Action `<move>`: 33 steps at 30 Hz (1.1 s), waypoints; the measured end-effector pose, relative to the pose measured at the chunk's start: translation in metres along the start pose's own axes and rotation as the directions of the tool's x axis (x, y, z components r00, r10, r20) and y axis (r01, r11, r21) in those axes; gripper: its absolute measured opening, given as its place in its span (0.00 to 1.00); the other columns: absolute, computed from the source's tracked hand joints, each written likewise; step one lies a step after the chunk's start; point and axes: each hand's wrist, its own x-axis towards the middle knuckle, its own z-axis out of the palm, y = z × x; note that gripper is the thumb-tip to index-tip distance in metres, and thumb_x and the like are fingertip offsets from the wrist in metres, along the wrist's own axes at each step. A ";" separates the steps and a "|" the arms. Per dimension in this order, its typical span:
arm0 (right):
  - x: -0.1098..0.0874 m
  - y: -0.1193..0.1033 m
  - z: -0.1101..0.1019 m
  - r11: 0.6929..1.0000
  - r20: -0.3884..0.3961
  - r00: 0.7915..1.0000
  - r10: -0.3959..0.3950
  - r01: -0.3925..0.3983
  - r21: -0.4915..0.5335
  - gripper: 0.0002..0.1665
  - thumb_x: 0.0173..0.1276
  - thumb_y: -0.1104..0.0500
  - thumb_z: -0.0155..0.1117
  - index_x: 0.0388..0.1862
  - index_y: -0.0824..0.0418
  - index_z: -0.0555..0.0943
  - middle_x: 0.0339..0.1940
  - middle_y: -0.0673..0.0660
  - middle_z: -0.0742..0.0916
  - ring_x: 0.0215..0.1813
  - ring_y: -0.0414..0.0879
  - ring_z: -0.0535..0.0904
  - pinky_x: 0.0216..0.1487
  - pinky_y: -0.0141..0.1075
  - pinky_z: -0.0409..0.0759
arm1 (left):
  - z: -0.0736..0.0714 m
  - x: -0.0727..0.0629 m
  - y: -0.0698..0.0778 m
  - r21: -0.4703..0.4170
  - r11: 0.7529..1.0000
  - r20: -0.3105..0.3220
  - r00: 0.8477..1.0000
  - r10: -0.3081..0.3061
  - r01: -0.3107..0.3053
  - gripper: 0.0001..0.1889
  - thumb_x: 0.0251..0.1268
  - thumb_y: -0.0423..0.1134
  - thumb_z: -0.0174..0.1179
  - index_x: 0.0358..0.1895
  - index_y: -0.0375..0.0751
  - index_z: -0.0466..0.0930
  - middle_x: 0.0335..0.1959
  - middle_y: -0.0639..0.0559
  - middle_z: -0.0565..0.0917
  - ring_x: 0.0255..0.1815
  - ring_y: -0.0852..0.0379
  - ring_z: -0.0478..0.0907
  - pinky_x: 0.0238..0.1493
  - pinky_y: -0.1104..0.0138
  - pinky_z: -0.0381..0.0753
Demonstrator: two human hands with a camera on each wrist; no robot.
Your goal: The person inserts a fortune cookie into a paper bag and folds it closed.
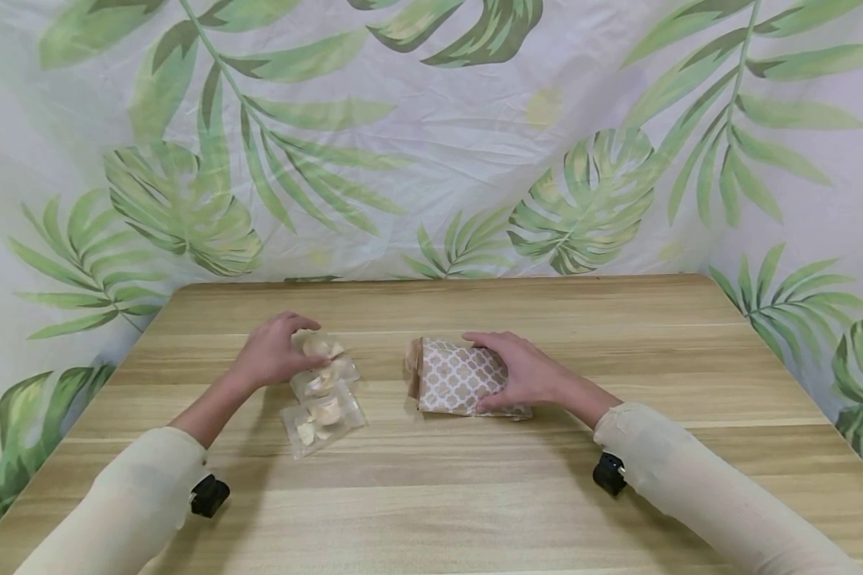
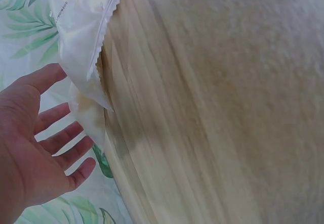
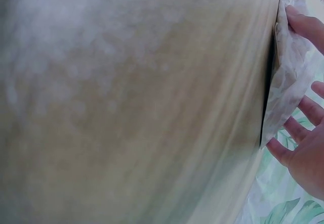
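Note:
Several small clear packets with pale pieces inside lie at left of centre in the head view. My left hand (image 1: 273, 351) reaches over the farthest packet (image 1: 319, 345), its thumb and fingers spread apart. In the left wrist view the thumb tip meets the edge of a whitish packet (image 2: 83, 42) with a serrated edge and print. The nearest packet (image 1: 325, 421) lies flat, closer to me. To the right, a brown paper bag (image 1: 453, 375) with a white lattice pattern lies on its side. My right hand (image 1: 521, 371) holds it, thumb at the near edge and fingers at the far edge.
Everything lies on a wood-grain table (image 1: 431, 495), whose far edge meets a leaf-print cloth (image 1: 446, 160). A black wrist device (image 1: 210, 495) sits under the left sleeve, and another (image 1: 609, 474) under the right one.

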 end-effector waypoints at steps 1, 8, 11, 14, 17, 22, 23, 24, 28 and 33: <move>0.000 0.000 0.000 1.000 0.000 1.000 0.001 -0.001 0.000 0.63 0.47 0.47 0.89 0.79 0.60 0.67 0.71 0.61 0.79 0.71 0.61 0.73 0.71 0.59 0.69 | -0.001 0.000 0.000 -0.006 1.000 0.006 1.000 -0.005 0.005 0.32 0.57 0.44 0.77 0.60 0.26 0.81 0.61 0.26 0.79 0.63 0.27 0.74 0.61 0.35 0.72; 0.000 0.000 0.001 1.000 0.000 1.000 0.004 -0.004 0.003 0.63 0.47 0.47 0.89 0.79 0.59 0.67 0.71 0.61 0.78 0.71 0.61 0.72 0.71 0.59 0.69 | -0.002 0.000 -0.004 -0.018 0.999 0.042 0.999 -0.025 0.026 0.34 0.58 0.47 0.77 0.62 0.26 0.80 0.63 0.26 0.77 0.62 0.27 0.75 0.59 0.36 0.74; 0.000 0.001 0.001 1.000 0.000 1.000 0.002 -0.002 0.005 0.63 0.47 0.47 0.89 0.79 0.59 0.67 0.71 0.61 0.79 0.71 0.61 0.72 0.71 0.59 0.69 | -0.003 0.001 -0.006 -0.021 1.000 0.051 0.998 -0.022 0.023 0.35 0.57 0.48 0.77 0.62 0.26 0.80 0.62 0.26 0.78 0.60 0.28 0.76 0.58 0.37 0.75; 0.000 0.001 0.001 1.000 0.001 1.000 -0.001 0.001 0.005 0.62 0.47 0.47 0.89 0.79 0.59 0.67 0.71 0.61 0.79 0.71 0.61 0.72 0.71 0.59 0.69 | -0.004 0.001 -0.008 -0.034 0.999 0.068 0.997 -0.029 0.032 0.36 0.57 0.48 0.77 0.63 0.26 0.79 0.62 0.26 0.79 0.60 0.28 0.77 0.57 0.37 0.75; 0.000 0.001 0.000 1.000 0.002 1.000 -0.004 0.004 0.006 0.62 0.47 0.47 0.89 0.79 0.60 0.67 0.71 0.61 0.78 0.71 0.61 0.72 0.71 0.59 0.69 | -0.006 0.000 -0.009 -0.043 0.998 0.091 0.995 -0.051 0.055 0.38 0.57 0.49 0.76 0.65 0.26 0.77 0.63 0.25 0.78 0.62 0.27 0.75 0.57 0.36 0.75; 0.000 0.002 0.001 1.000 0.002 1.000 -0.004 0.004 0.006 0.63 0.47 0.47 0.89 0.79 0.60 0.67 0.72 0.62 0.78 0.71 0.61 0.72 0.71 0.59 0.69 | -0.009 0.000 -0.012 -0.039 0.995 0.125 0.989 -0.084 0.090 0.42 0.57 0.52 0.76 0.68 0.26 0.74 0.63 0.21 0.76 0.64 0.25 0.73 0.58 0.35 0.74; 0.000 0.002 0.001 1.000 0.002 1.000 -0.004 0.004 0.005 0.63 0.47 0.47 0.89 0.79 0.60 0.67 0.72 0.62 0.78 0.71 0.61 0.72 0.71 0.59 0.69 | -0.009 -0.001 -0.013 -0.039 0.995 0.129 0.988 -0.087 0.093 0.42 0.57 0.52 0.76 0.68 0.26 0.74 0.62 0.20 0.76 0.63 0.24 0.73 0.58 0.35 0.74; 0.000 0.002 0.001 1.000 0.002 1.000 -0.004 0.004 0.005 0.63 0.47 0.47 0.89 0.79 0.60 0.67 0.72 0.62 0.78 0.71 0.61 0.72 0.71 0.59 0.69 | -0.009 -0.001 -0.013 -0.041 0.995 0.133 0.987 -0.090 0.096 0.42 0.57 0.52 0.76 0.68 0.26 0.74 0.62 0.20 0.76 0.63 0.24 0.73 0.58 0.35 0.74; 0.000 0.002 0.001 1.000 0.000 1.000 -0.004 0.004 0.006 0.63 0.46 0.47 0.89 0.79 0.59 0.67 0.72 0.62 0.78 0.71 0.61 0.73 0.71 0.59 0.69 | -0.009 0.000 -0.014 -0.047 0.994 0.135 0.987 -0.089 0.096 0.43 0.57 0.52 0.77 0.68 0.25 0.73 0.61 0.18 0.76 0.63 0.23 0.73 0.58 0.36 0.74; 0.000 0.002 0.001 1.000 -0.002 1.000 -0.004 0.004 0.006 0.63 0.46 0.47 0.89 0.79 0.59 0.67 0.72 0.62 0.78 0.71 0.61 0.72 0.71 0.59 0.69 | -0.009 0.001 -0.016 -0.039 0.995 0.128 0.988 -0.082 0.087 0.41 0.56 0.51 0.77 0.66 0.25 0.74 0.60 0.19 0.77 0.63 0.24 0.74 0.58 0.37 0.75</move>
